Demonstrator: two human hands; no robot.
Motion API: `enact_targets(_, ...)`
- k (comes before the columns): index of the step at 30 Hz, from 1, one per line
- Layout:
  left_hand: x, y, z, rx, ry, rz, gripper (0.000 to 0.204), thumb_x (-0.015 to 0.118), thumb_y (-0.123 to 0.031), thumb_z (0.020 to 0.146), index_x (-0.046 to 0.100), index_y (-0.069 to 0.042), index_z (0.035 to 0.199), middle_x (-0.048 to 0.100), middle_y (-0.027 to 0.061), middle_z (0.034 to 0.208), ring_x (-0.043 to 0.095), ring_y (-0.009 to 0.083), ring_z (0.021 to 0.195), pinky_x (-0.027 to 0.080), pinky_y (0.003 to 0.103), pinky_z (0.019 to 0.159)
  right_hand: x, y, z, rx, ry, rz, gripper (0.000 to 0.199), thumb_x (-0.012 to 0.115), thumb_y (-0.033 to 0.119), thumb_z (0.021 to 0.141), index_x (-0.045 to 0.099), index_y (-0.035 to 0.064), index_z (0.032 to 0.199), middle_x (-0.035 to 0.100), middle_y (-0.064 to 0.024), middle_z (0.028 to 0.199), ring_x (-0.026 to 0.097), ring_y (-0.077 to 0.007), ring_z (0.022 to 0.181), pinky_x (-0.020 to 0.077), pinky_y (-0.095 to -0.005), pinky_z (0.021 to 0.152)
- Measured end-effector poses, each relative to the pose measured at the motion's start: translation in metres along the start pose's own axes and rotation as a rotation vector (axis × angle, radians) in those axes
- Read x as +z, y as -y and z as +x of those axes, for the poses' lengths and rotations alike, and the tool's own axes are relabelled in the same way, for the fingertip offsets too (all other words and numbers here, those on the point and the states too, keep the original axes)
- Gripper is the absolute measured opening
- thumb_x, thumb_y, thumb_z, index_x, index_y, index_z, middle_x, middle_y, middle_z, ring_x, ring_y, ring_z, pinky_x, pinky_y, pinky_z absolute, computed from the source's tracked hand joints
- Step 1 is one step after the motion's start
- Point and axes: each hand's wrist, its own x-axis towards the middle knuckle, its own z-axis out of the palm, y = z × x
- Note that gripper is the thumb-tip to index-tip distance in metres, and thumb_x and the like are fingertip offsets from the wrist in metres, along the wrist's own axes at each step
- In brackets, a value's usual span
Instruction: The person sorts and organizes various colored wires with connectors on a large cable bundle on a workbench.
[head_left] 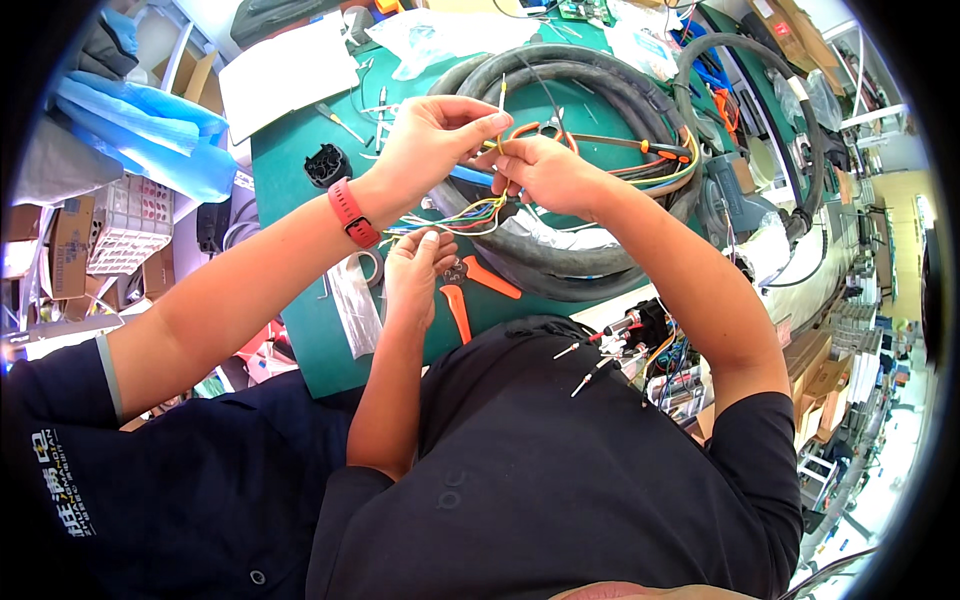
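Observation:
My left hand is closed in a pinch at a fan of thin coloured wires, close to where their ends spread out. Higher up, my right hand pinches a yellow-green wire. A co-worker's hand, with a red watch on its wrist, meets my right fingertips at this wire. The wires lead towards a thick black cable coiled on the green table. Beneath my left hand lies a hand tool with orange handles. The fingertips of both my hands partly hide what they grip.
A black round connector housing stands left of the co-worker's wrist. A screwdriver with an orange and black handle lies across the coil. Clear plastic bags and a white sheet are at the back. Leads with probe tips stand near my right arm.

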Motion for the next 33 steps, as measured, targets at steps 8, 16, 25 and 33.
enact_targets(8,0.001,-0.001,0.005,0.003,-0.029,-0.029,0.02,0.053,-0.014,0.095,0.053,0.003,0.107,0.064,0.0122,0.099,0.063,0.0156,0.082,0.052,0.027,0.072,0.002,0.008,-0.007,-0.042,0.036,-0.067,0.031,0.041,0.021,0.101,0.057,0.0036,0.121,0.06,-0.0029,0.086,0.055,-0.0096,0.079,0.0462,-0.0251,0.069)
enact_targets(16,-0.009,0.009,0.002,-0.003,-0.017,-0.028,0.018,0.055,-0.015,0.095,0.054,-0.001,0.105,0.065,0.0112,0.097,0.063,0.016,0.081,0.052,0.026,0.071,0.014,0.004,0.001,-0.079,0.085,-0.033,0.027,0.042,0.016,0.099,0.057,0.001,0.117,0.059,-0.0028,0.084,0.052,-0.0086,0.071,0.0449,-0.0242,0.065)
enact_targets(25,-0.007,0.006,0.002,-0.018,-0.019,0.018,0.021,0.053,-0.015,0.096,0.053,0.0,0.109,0.063,0.0114,0.101,0.062,0.0158,0.086,0.052,0.026,0.074,0.017,0.002,0.0,-0.088,0.081,-0.004,0.028,0.042,0.016,0.1,0.058,-0.0013,0.114,0.057,-0.0012,0.083,0.05,-0.0081,0.07,0.0447,-0.024,0.066)
enact_targets(33,-0.007,0.008,0.001,-0.036,-0.03,0.023,0.019,0.053,-0.014,0.096,0.053,0.0,0.109,0.063,0.0113,0.101,0.062,0.0156,0.086,0.052,0.026,0.074,0.016,0.0,-0.001,-0.093,0.083,-0.003,0.027,0.042,0.015,0.099,0.058,-0.0018,0.113,0.057,-0.0011,0.082,0.05,-0.008,0.069,0.0451,-0.0242,0.065)
